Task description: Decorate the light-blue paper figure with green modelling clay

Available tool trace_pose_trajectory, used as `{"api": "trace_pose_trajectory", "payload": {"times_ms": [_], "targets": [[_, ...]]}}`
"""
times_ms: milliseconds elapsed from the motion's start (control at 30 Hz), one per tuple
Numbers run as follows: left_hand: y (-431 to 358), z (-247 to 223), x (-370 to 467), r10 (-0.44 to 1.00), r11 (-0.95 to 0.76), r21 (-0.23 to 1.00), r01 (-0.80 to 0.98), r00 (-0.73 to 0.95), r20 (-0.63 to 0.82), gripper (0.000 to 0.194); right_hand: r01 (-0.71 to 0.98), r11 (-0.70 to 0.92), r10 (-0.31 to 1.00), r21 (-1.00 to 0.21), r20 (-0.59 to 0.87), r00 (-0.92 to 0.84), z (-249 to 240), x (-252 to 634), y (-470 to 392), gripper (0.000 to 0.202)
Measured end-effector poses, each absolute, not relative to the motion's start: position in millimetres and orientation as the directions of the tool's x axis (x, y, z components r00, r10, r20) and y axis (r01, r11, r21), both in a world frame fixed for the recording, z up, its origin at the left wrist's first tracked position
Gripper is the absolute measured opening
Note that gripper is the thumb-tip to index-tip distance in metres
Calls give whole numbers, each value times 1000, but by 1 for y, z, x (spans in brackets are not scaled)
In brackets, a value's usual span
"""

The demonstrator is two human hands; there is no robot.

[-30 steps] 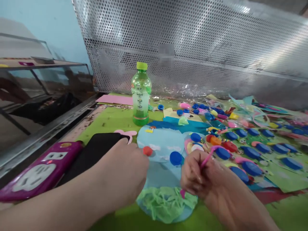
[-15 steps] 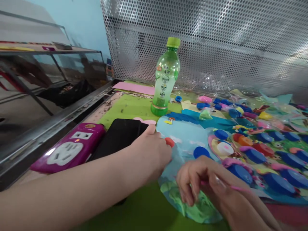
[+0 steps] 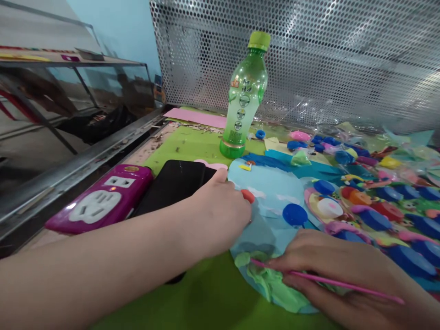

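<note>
A pink stick (image 3: 343, 283) is held between the thumb and fingers of my right hand (image 3: 347, 266), its tip touching light green clay (image 3: 275, 284) on the lower part of a light blue picture (image 3: 271, 183). My left hand (image 3: 220, 213) rests at the picture's left edge with its fingers curled; what they hold, if anything, is hidden. Just beyond those fingers a red-orange piece (image 3: 247, 196) shows. A blue disc (image 3: 294, 214) lies on the picture to the right, and a small yellow piece (image 3: 245, 167) near its top.
A green bottle (image 3: 244, 96) stands behind the picture. Left of it lie a black phone (image 3: 172, 183) and a purple power socket (image 3: 103, 199). Several blue caps with coloured clay (image 3: 371, 217) fill the right side. A perforated metal panel (image 3: 295, 59) rises behind.
My right hand has turned and lowered, and the pink stick now reaches the green clay. My left hand has stayed beside the picture. The view has shifted slightly.
</note>
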State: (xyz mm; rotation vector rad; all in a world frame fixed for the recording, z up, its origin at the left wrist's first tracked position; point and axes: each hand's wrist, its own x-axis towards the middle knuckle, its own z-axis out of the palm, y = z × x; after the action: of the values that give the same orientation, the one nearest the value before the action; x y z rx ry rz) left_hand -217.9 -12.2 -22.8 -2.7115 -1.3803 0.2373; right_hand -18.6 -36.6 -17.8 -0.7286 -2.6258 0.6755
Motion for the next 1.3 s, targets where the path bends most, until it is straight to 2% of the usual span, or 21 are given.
{"api": "trace_pose_trajectory", "payload": {"times_ms": [133,233,300,367,433,567,700,800,900,1067,1300], "targets": [[-13,-15,-220,824,-555,-122,823,522,-220,15,386,746,577,-544,236,-782,-18,-16,-33,11],[-14,-7,-222,818,-537,-65,841,500,-284,25,347,780,521,-520,234,-821,-16,-21,-29,14],[-14,-5,-224,814,-527,-33,849,494,-305,23,318,802,478,-506,224,-849,-17,-27,-26,15],[-14,-4,-225,818,-514,-5,857,489,-305,19,303,800,466,-517,218,-857,-20,-32,-24,16],[-15,-4,-226,826,-500,14,866,482,-291,18,274,818,453,-505,274,-849,-24,-34,-23,16],[-15,-2,-226,828,-487,43,872,478,-293,28,266,870,416,-415,330,-847,-29,-35,-22,12],[-13,0,-227,826,-490,50,870,481,-294,33,243,912,345,-332,298,-890,-31,-35,-17,12],[-10,-1,-228,818,-504,63,862,499,-286,34,243,917,328,-317,249,-911,-32,-36,-14,15],[-8,-4,-229,816,-507,75,859,506,-280,35,242,920,327,-309,262,-908,-31,-40,-12,17],[-10,-5,-229,823,-484,73,872,481,-302,35,154,900,247,-407,186,-951,-25,-41,-7,20],[-8,-4,-229,817,-473,116,873,484,-314,30,211,772,269,-600,8,-963,-4,-42,-1,23]]}}
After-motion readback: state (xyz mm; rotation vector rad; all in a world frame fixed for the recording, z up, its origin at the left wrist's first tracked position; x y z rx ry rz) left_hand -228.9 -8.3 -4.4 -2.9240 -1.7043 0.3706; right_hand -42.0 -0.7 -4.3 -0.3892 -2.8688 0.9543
